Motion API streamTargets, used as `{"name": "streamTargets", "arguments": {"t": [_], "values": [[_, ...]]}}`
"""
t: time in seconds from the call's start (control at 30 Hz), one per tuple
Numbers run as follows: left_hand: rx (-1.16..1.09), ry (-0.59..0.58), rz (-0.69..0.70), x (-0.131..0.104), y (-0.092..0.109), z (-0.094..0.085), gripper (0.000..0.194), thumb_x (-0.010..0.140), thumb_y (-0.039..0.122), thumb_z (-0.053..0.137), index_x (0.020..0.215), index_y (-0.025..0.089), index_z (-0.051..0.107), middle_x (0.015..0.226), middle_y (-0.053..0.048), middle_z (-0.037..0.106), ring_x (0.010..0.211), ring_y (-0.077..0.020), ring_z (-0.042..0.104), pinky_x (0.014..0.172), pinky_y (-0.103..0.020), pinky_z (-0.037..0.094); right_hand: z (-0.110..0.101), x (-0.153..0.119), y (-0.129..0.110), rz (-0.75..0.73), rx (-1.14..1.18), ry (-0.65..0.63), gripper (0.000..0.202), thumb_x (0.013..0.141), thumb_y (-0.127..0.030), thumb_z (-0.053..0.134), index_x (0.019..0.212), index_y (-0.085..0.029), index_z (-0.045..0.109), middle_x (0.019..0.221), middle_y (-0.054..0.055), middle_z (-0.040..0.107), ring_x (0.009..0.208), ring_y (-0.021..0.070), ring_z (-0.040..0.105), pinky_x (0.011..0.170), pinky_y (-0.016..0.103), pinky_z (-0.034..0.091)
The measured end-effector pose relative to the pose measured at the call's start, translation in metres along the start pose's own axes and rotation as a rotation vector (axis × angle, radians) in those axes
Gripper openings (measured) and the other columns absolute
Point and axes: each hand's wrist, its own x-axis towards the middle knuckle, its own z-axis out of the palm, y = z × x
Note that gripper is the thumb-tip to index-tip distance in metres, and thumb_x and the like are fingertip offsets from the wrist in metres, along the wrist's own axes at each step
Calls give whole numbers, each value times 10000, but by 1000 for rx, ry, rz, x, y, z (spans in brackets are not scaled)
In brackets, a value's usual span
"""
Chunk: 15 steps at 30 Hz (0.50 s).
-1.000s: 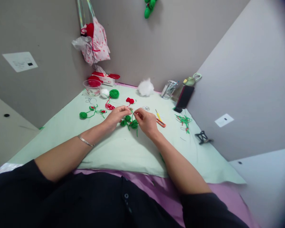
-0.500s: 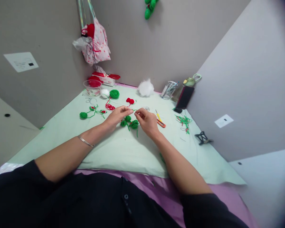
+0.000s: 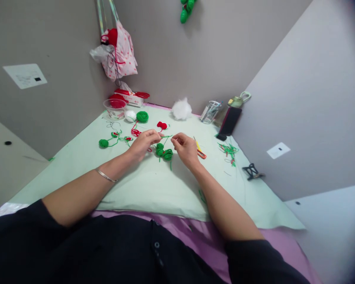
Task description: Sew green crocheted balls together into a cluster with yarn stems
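My left hand point(image 3: 145, 143) is closed, thumb and forefinger pinching a strand of green yarn point(image 3: 166, 136) that sticks out toward the right. Across a small gap, my right hand point(image 3: 185, 148) is pinched shut near the strand's far end; whatever its fingertips hold is too small to make out. A thin dark line hangs between the hands, too fine to identify. Just below them, small green crocheted pieces point(image 3: 167, 154) with loose yarn tails lie on the pale green tablecloth point(image 3: 165, 193).
Left lie a green ball point(image 3: 103, 143) with yarn tails and tangled red yarn point(image 3: 136, 131). Behind are a green yarn ball point(image 3: 142, 116), a red piece point(image 3: 162, 125) and white stuffing point(image 3: 182, 109). Right are orange-handled snips point(image 3: 201, 154), yarn scraps point(image 3: 228, 150), a phone point(image 3: 230, 121) and a black claw clip point(image 3: 253, 171).
My hands have drawn slightly apart, the left moving left and the right moving right. More of the green strand shows between them.
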Motion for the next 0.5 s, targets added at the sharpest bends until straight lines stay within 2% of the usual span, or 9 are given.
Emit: {"name": "streamTargets", "arguments": {"t": [0.13,0.27,0.37,0.47,0.5], "values": [[-173,-38,-39,0,4,0,159,713,227,705,689,163,561,970,-45,701,764,-113,603,689,-250,446,0,2,-4,55,225,-39,192,817,-377,630,832,-195,688,541,-39,568,505,124,508,536,252,384],[-252,-79,-93,0,7,-1,168,743,215,691,723,163,532,840,-18,651,657,-88,567,623,-233,442,-3,5,-8,121,475,-68,218,743,-397,702,769,-182,680,524,-41,566,478,105,479,491,243,378],[-310,-124,-106,0,10,-1,196,796,242,691,773,183,506,681,36,534,586,-76,509,570,-209,402,-7,8,-8,149,572,-23,215,714,-385,733,748,-181,677,536,-41,571,490,92,469,493,235,384],[-281,-171,-87,-2,13,0,210,854,324,698,843,192,534,568,80,371,488,-60,382,488,-190,286,-10,9,-7,167,614,10,206,707,-370,749,740,-182,673,538,-44,568,500,87,469,502,232,390],[-253,-173,-75,-3,13,0,204,864,343,690,867,187,558,570,80,366,475,-57,358,474,-193,260,-11,9,-7,162,616,4,204,711,-368,750,742,-181,675,543,-43,571,504,87,473,507,232,393]]}}
